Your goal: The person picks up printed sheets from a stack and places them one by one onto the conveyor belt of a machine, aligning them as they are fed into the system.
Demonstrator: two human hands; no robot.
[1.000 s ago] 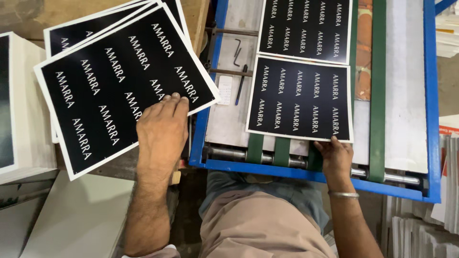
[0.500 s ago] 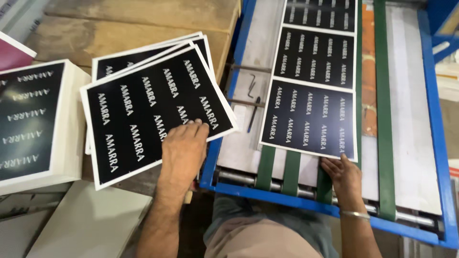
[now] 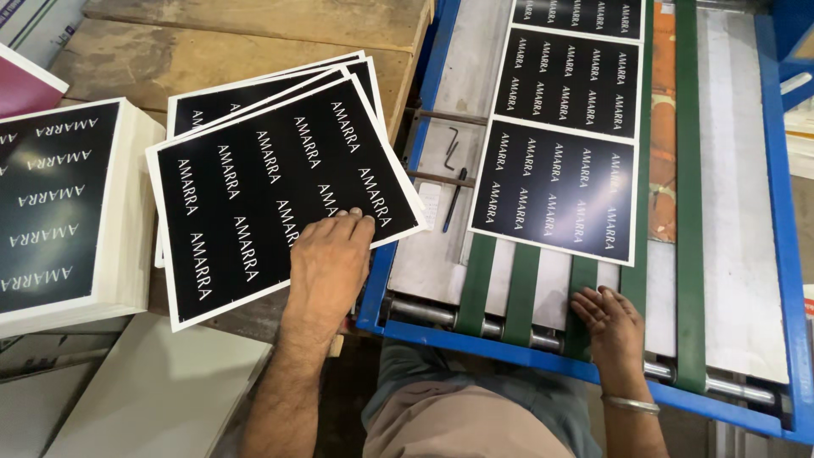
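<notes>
- Thick stack [image 3: 59,212] stands far left on the counter [image 3: 254,34].
- My left hand [image 3: 326,263] lies flat, grip wide, on loose black sheets [image 3: 254,187].
- My right hand [image 3: 612,318], fingers spread, rests on green belts [image 3: 521,293] near another sheet [image 3: 555,191].

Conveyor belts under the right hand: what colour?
Dark green belts, running over a grey metal bed with a blue frame. Head view.

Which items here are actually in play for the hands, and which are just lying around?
In play:
- left hand flat on the fanned black printed sheets
- right hand on the green belts, just below the nearest black sheet on the conveyor

Lying about:
- hex keys on the metal bed
- tall sheet stack, far left
- wooden table
</notes>
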